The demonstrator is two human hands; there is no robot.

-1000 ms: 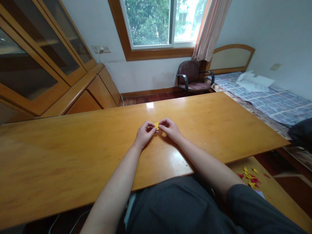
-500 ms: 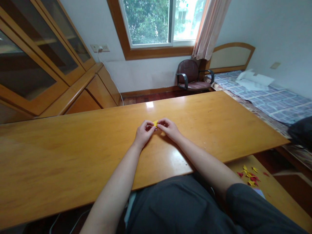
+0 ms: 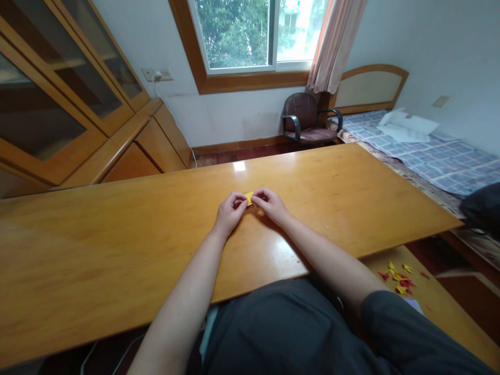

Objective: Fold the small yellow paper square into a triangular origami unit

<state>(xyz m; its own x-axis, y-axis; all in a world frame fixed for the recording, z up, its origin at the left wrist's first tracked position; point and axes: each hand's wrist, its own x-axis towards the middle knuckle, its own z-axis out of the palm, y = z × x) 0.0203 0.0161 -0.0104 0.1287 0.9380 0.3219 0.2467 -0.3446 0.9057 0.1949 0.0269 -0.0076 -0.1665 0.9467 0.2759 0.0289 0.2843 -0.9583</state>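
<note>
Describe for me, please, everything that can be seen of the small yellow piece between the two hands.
The small yellow piece is bright and looks like paper; any folds are too small to make out. The left hand pinches one side and the right hand the other, partly hiding it. It is over the table; whether it touches the top is unclear.

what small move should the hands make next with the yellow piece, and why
Probably a gentle squeeze with the right hand while the left hand steadies the yellow piece: the two hands hold it from opposite sides over the table, so one could press while the other braces.
</note>
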